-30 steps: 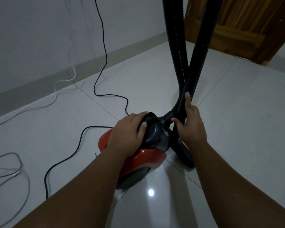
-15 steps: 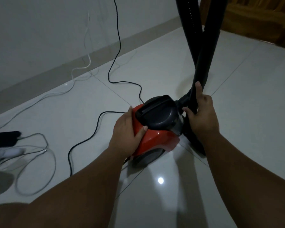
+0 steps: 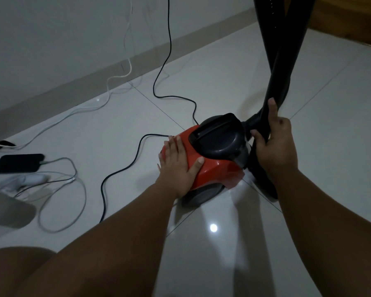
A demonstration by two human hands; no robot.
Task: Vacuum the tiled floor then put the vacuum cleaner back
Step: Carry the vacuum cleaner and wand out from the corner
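A small red vacuum cleaner (image 3: pixel 217 170) with a dark grey top and handle (image 3: pixel 217 135) stands on the pale tiled floor (image 3: pixel 223 67). My left hand (image 3: pixel 179 166) lies flat on its red rear shell, fingers spread, thumb toward the grey top. My right hand (image 3: pixel 275 142) is wrapped around the black wand (image 3: pixel 287 61) low down, where the ribbed hose (image 3: pixel 266 28) joins the body. Wand and hose rise upright and leave the frame at the top. The black power cord (image 3: pixel 124 168) snakes from the vacuum's rear across the floor.
A dark phone (image 3: pixel 17 163) lies at the left on a charging cable, with white cables (image 3: pixel 77 185) and a white adapter beside it. A grey wall (image 3: pixel 62 28) with a skirting strip runs behind. A wooden door (image 3: pixel 347 20) stands at the top right. My knee shows at the bottom left.
My left hand has slid from the grey top handle down onto the red rear shell. The view has swung left, so the phone and cables have come into sight. My right hand keeps its hold.
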